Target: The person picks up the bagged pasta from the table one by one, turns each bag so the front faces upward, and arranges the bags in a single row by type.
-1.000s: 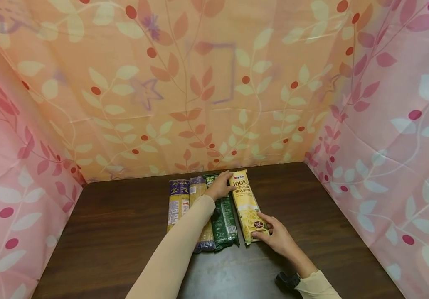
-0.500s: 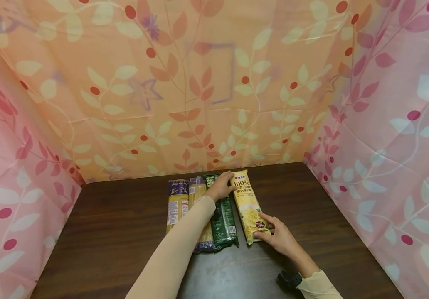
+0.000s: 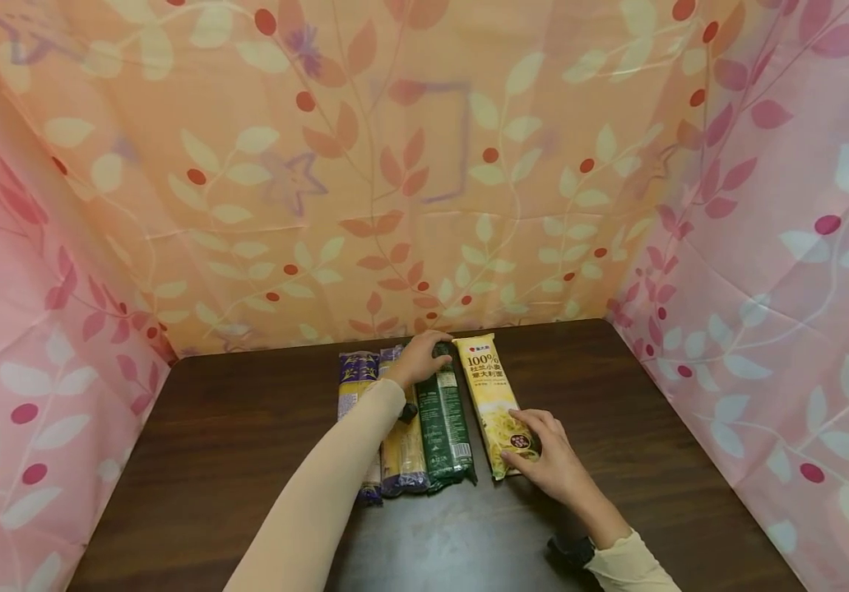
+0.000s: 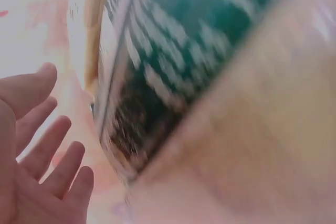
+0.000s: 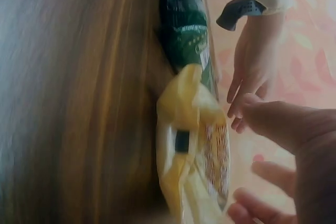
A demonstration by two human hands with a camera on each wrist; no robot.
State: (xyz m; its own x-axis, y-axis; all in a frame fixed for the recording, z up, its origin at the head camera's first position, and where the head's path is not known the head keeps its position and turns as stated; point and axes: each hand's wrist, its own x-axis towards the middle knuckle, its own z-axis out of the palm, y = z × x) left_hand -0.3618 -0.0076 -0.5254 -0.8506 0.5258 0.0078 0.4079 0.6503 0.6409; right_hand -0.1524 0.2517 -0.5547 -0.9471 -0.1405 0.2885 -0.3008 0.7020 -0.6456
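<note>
My left hand (image 3: 419,358) hovers over the top end of a dark green pasta packet (image 3: 445,436). In the left wrist view its fingers (image 4: 58,135) are spread loosely, apart from the green wrapper. A yellow pasta packet (image 3: 487,386) lies slightly slanted to the right of the green one. Over its lower end is my right hand (image 3: 549,462), thumb and fingers spread apart. The right wrist view shows that thumb (image 5: 273,121) off the crimped end of the yellow wrapper. Two purple-ended spaghetti packets (image 3: 404,464) lie left of the green one, partly hidden by my left arm.
The dark wooden table (image 3: 247,427) extends around the packets. Its far edge meets an orange floral curtain (image 3: 365,181), and pink floral cloth (image 3: 780,271) hangs at both sides. A black band (image 3: 571,551) is on my right wrist.
My left hand has shifted left and away from the yellow packet, to over the green one's top. My right hand's fingers have loosened at the yellow packet's lower end.
</note>
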